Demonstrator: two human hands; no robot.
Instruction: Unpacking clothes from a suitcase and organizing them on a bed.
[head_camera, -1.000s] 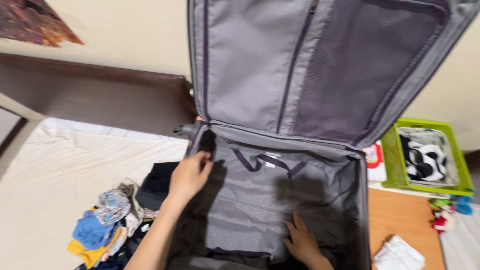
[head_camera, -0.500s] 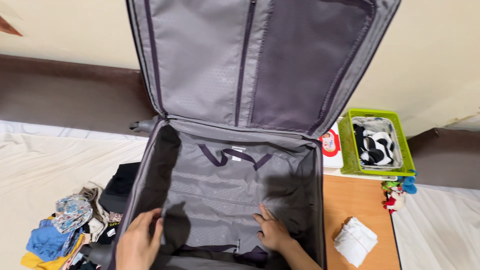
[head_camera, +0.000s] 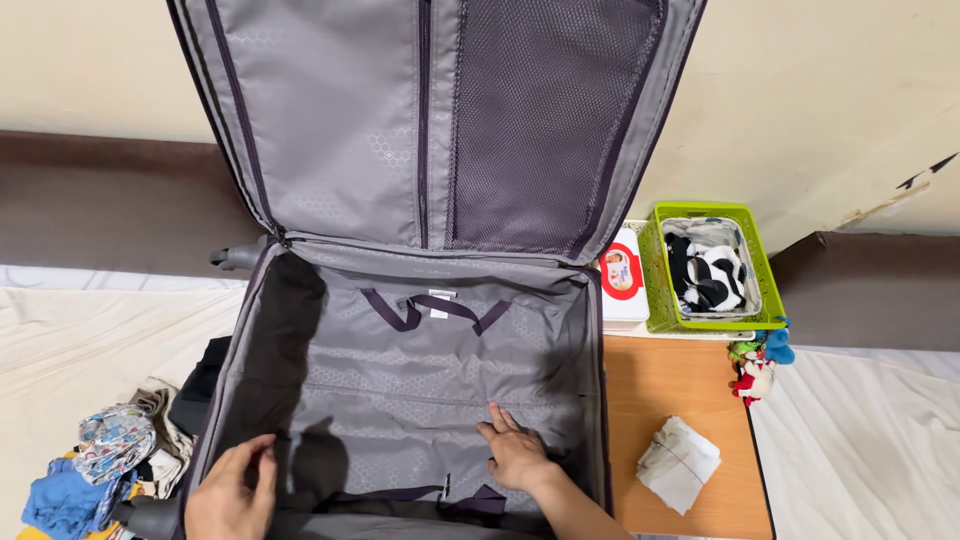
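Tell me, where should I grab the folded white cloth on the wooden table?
Probably by its long edges, pinching from above: the white cloth lies flat on the wooden table beside the suitcase, nothing on top, and a thin band around it holds the folds together.

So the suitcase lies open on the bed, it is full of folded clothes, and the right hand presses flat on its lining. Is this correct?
Not quite. In the head view the suitcase is empty: only grey lining and straps show inside. The clothes lie in a pile beside it. The right hand does press flat on the lining.
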